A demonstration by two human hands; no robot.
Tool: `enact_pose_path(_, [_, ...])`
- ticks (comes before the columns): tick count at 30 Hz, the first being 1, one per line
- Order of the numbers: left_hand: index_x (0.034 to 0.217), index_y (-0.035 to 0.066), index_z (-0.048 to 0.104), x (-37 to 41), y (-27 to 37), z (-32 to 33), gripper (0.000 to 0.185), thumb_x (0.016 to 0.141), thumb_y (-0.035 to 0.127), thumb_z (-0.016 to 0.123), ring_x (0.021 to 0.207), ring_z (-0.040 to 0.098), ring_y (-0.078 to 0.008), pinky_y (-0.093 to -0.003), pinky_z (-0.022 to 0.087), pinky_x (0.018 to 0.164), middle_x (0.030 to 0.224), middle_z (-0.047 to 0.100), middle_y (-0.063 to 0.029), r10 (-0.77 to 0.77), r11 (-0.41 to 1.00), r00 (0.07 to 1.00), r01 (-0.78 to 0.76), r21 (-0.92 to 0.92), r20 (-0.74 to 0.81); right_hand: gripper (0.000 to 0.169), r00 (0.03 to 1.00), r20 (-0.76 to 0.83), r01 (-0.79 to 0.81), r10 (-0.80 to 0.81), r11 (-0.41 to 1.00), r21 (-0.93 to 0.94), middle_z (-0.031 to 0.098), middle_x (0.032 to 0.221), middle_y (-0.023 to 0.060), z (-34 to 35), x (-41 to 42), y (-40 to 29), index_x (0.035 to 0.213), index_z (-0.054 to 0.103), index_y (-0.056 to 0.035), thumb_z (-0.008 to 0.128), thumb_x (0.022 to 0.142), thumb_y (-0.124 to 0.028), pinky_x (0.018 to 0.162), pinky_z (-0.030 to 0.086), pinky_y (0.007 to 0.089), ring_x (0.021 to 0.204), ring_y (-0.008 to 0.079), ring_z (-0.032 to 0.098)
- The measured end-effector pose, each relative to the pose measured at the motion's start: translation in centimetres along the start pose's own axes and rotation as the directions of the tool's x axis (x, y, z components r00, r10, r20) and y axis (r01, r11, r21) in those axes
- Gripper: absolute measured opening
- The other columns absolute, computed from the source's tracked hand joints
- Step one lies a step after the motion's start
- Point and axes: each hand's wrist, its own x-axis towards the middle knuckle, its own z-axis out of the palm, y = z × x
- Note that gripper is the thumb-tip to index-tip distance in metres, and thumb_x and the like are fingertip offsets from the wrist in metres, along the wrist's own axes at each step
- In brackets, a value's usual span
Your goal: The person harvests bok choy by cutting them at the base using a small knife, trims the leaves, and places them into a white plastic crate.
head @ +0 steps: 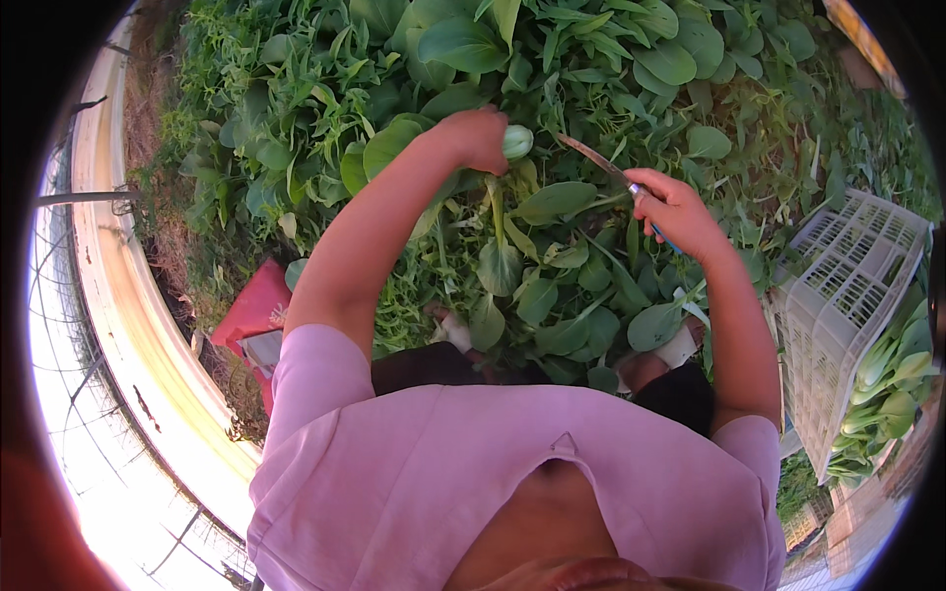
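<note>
My left hand [479, 140] grips a head of bok choy [518, 142], its pale cut base pointing right, toward the knife. Leaves below the wrist hide part of that plant. In my right hand [669, 210] is a knife [593, 156] with a curved, rust-brown blade and a blue handle; its tip is a short gap away from the bok choy's base. Loose bok choy leaves [556, 202] and a yellowing stalk [495, 210] lie on the ground between my hands and my feet.
Bok choy plants [465, 46] and leafy weeds [310, 96] grow thickly ahead. A white plastic crate [820, 306] rests on its side at right, with bok choy heads [879, 395] at its mouth. Left are a red bag [255, 303] and a pale plastic-sheeted edge [111, 244].
</note>
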Motion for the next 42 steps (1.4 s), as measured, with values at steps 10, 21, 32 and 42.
enact_pose_path(10, [0.109,0.002,0.047,-1.3,-0.5,0.4,0.060,0.057,0.023,0.068,0.093,0.054,-0.0317,-0.0391,0.046,0.078,0.100,0.055,-0.0177,-0.031,0.999,0.999,0.032,-0.009,0.018,0.038,0.951,-0.300,0.003,-0.068,0.977,-0.215,0.055,0.089,0.0143,5.8,12.4,5.4,0.117,0.050,-0.0124,0.046,0.080,-0.021,0.067,0.040,0.0358,0.077,0.0286,0.050])
enact_pose_path(21, [0.098,0.002,0.050,-0.9,-2.7,2.8,0.045,0.060,0.020,0.065,0.088,0.057,-0.0309,-0.0391,0.048,0.073,0.094,0.058,-0.0162,0.026,0.998,0.990,-0.035,-0.061,-0.139,0.034,0.970,-0.232,0.031,-0.076,0.981,-0.192,0.054,0.071,0.0049,5.9,13.9,5.8,0.119,0.047,-0.0076,0.045,0.086,-0.012,0.045,0.039,0.0282,0.049,0.0120,0.047])
enact_pose_path(32, [0.099,0.004,0.050,-1.0,-3.6,2.9,0.044,0.061,0.019,0.065,0.090,0.056,-0.0307,-0.0390,0.047,0.074,0.096,0.057,-0.0154,0.021,0.993,0.990,-0.037,-0.116,-0.139,0.027,0.984,-0.158,-0.086,0.087,0.996,0.009,0.051,0.064,0.0018,5.3,12.8,3.5,0.111,0.050,-0.0116,0.045,0.084,-0.015,0.040,0.038,0.0272,0.045,0.0107,0.045])
enact_pose_path(42, [0.097,0.003,0.051,-1.4,-3.8,3.0,0.044,0.059,0.020,0.064,0.091,0.055,-0.0313,-0.0389,0.046,0.074,0.097,0.056,-0.0163,0.028,0.991,0.992,-0.044,-0.125,-0.125,0.036,0.993,-0.114,-0.019,-0.021,0.941,-0.338,0.051,0.064,0.0018,5.5,14.7,4.8,0.120,0.046,-0.0127,0.047,0.085,-0.020,0.042,0.040,0.0272,0.046,0.0122,0.048])
